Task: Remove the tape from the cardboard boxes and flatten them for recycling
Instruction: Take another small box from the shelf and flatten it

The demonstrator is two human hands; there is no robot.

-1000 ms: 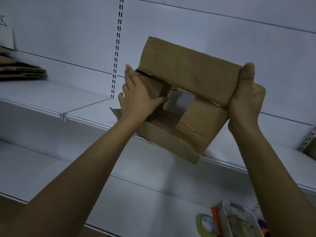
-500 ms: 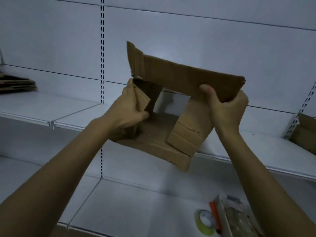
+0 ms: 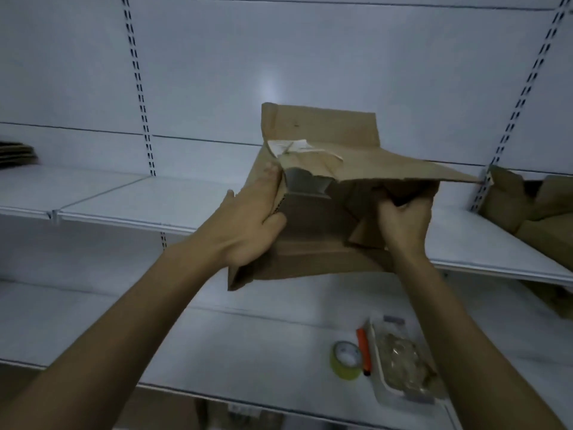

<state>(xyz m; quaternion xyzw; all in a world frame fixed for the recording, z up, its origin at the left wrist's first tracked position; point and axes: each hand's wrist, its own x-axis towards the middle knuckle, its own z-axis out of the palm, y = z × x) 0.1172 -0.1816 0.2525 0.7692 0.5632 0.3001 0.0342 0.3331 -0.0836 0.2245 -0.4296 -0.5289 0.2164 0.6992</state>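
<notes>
A yellow tape roll (image 3: 346, 360) lies on the lower shelf (image 3: 217, 336). Above it the cardboard box (image 3: 319, 243) is held in the air (torn label on top), the left hand (image 3: 248, 225) gripping its left edge and the right hand (image 3: 403, 221) curled round an inner flap. More cardboard (image 3: 527, 212) sits farther back at right.

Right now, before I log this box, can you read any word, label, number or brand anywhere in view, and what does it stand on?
No text is readable in this view.
Torn white paper label on the brown cardboard box: print too blurred to read.
Yellow-green tape roll: no legible marks.
Clear plastic tray and orange-handled cutter: no lettering visible.
</notes>
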